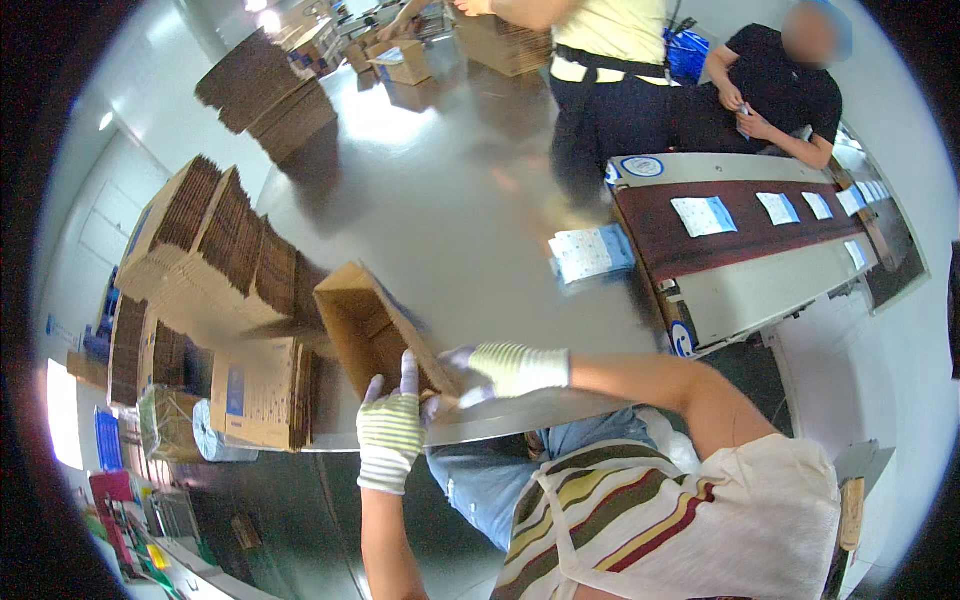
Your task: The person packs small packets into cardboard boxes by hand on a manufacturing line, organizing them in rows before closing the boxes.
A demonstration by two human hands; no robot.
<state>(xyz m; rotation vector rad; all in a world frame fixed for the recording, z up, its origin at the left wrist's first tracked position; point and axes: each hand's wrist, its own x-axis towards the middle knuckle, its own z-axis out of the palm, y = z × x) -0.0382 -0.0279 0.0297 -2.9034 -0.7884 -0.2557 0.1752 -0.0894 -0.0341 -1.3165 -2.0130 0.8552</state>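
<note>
A brown open-topped cardboard box (362,318) stands on the shiny metal table in front of me, its mouth toward me. My left hand (390,432), in a glove with green and white stripes, is at the box's near edge. Its fingers are stretched apart, and one reaches up over the opening. My right hand (512,371), in a matching glove, is closed on the box's near right corner; its fingertips are slightly blurred. The box's inside shows bare cardboard where I can see it; its near bottom is hidden by my left hand.
Flattened cartons (205,245) are stacked at left, with more upright cartons (262,392) near the front edge. Right of the box lies a pile of white-blue packets (592,254), beside a conveyor (660,240) carrying similar packets. Two people stand or sit beyond it.
</note>
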